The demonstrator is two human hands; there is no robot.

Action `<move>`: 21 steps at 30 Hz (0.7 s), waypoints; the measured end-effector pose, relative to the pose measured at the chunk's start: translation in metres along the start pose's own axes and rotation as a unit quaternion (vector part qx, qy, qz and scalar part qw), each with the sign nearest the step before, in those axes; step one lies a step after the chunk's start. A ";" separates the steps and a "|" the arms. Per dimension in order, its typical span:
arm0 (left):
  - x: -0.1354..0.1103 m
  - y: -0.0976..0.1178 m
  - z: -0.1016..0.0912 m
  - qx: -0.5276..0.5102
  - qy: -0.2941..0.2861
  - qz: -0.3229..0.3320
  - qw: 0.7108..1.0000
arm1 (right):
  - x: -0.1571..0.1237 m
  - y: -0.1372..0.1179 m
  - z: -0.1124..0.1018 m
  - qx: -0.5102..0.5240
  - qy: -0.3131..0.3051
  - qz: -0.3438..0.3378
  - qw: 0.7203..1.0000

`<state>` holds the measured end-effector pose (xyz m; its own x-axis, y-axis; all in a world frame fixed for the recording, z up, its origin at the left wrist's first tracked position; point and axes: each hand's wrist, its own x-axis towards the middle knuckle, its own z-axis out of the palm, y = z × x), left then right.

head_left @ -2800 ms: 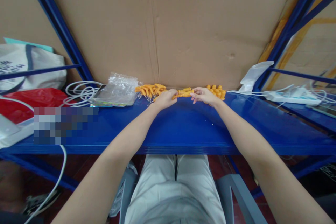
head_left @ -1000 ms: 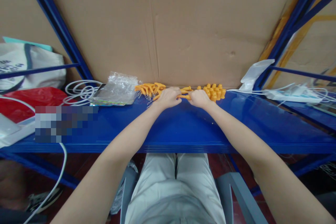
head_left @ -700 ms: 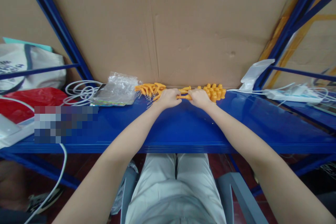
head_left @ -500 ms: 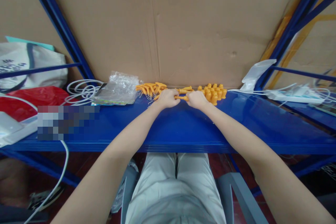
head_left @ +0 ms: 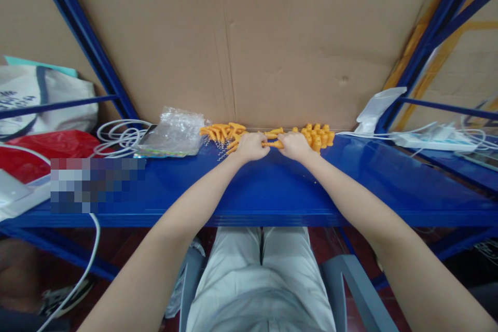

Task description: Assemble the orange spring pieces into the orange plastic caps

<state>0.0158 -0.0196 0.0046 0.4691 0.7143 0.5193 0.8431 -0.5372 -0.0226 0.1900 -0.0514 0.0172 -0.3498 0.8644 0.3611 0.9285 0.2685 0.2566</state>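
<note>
Over the blue shelf top, my left hand [head_left: 252, 147] and my right hand [head_left: 296, 146] are both closed on an orange plastic corkscrew [head_left: 273, 143], one at each end. Only its narrow middle shows between my fists; the ends are hidden in my fingers. To the left of my left hand lies a pile of orange T-handled corkscrews [head_left: 222, 131] with bare metal spirals. Close by my right hand, several orange plastic sleeves [head_left: 319, 136] stand upright in a cluster. Behind my hands, some orange pieces [head_left: 275, 132] lie on their sides.
A cardboard sheet [head_left: 288, 46] backs the blue shelf [head_left: 268, 187]. Clear plastic bags [head_left: 175, 132], coiled white cable [head_left: 122, 137] and a red bag [head_left: 73, 145] lie left. A white power strip [head_left: 436, 141] sits right. Grey chair arms [head_left: 346, 270] flank my legs.
Both hands keep their hold on the corkscrew. My left hand has shifted slightly right and its fist is turned a little; the view has moved slightly.
</note>
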 end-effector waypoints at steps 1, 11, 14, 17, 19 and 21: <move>0.000 0.000 0.000 -0.009 -0.009 -0.024 1.000 | 0.000 -0.002 -0.002 -0.013 0.011 -0.005 1.000; -0.002 0.003 -0.001 -0.017 0.023 0.003 1.000 | 0.001 0.000 -0.008 -0.020 -0.034 0.015 0.999; 0.000 0.003 0.001 -0.018 0.034 0.005 0.999 | 0.001 0.001 -0.007 -0.011 -0.040 0.015 0.999; 0.001 0.002 0.004 -0.012 0.053 0.026 0.998 | 0.003 0.001 -0.008 0.003 -0.047 0.013 0.999; 0.001 0.001 0.006 -0.009 0.068 0.047 0.997 | 0.003 0.002 -0.008 0.012 -0.053 0.011 0.998; 0.001 0.001 0.006 -0.010 0.079 0.066 0.995 | 0.004 0.002 -0.006 0.020 -0.057 0.009 0.998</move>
<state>0.0190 -0.0170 -0.0006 0.5273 0.5589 0.6400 0.7710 -0.6313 -0.0840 0.1901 -0.0503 0.0249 -0.3193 0.9109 0.2612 0.9393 0.2677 0.2148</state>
